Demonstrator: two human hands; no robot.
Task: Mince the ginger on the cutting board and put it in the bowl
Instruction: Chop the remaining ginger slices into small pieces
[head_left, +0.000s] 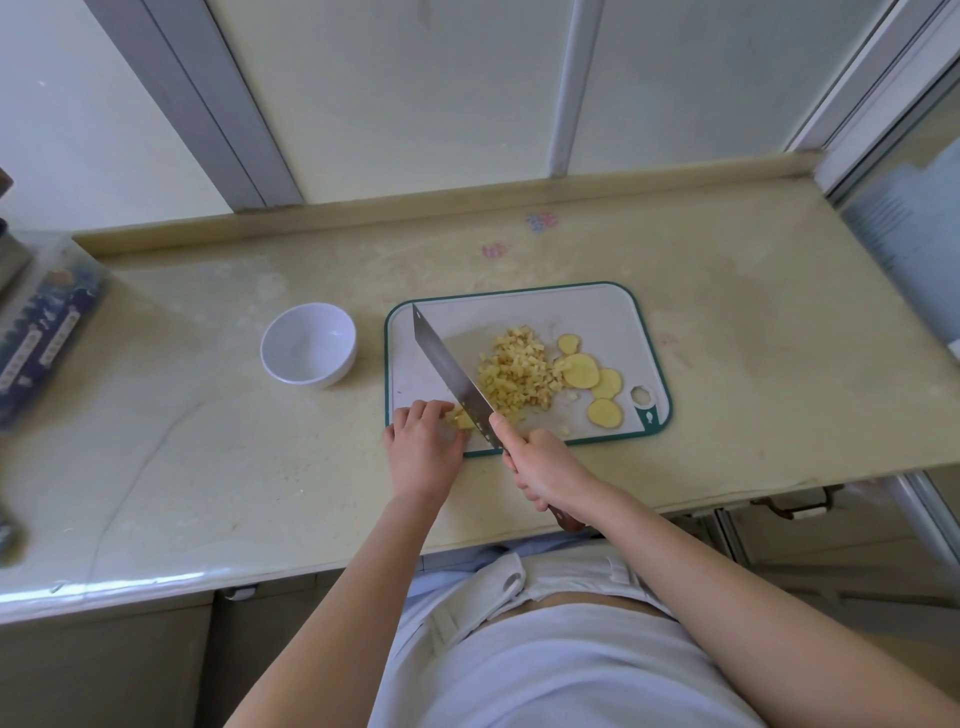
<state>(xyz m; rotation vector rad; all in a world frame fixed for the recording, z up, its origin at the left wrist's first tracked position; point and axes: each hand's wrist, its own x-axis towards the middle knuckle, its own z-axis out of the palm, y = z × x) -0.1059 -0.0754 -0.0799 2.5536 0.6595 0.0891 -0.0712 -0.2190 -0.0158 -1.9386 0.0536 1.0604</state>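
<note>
A person in a white top is standing at the bottom of the frame, both bare forearms reaching up toward the centre. The right hand (545, 475) is wrapping its fingers around the handle of a knife (452, 376), forefinger lying along the blade's back; the blade is slanting up and to the left across the cutting board (597, 312). Just left of the blade, the left hand (423, 441) is curling its fingertips over a small piece of ginger (460, 418) at the board's near left corner, pinning it down. Beyond the blade, a heap of diced ginger (519, 376) is lying in the middle of the board, with several round ginger slices (597, 382) lying to its right. The white board with its green rim is sitting on a pale yellow worktop (753, 338), centre right of the frame. A white bowl (309, 345) is standing on the worktop just left of the board, apart from it. A patterned box (44, 332) is sitting at the far left edge.
</note>
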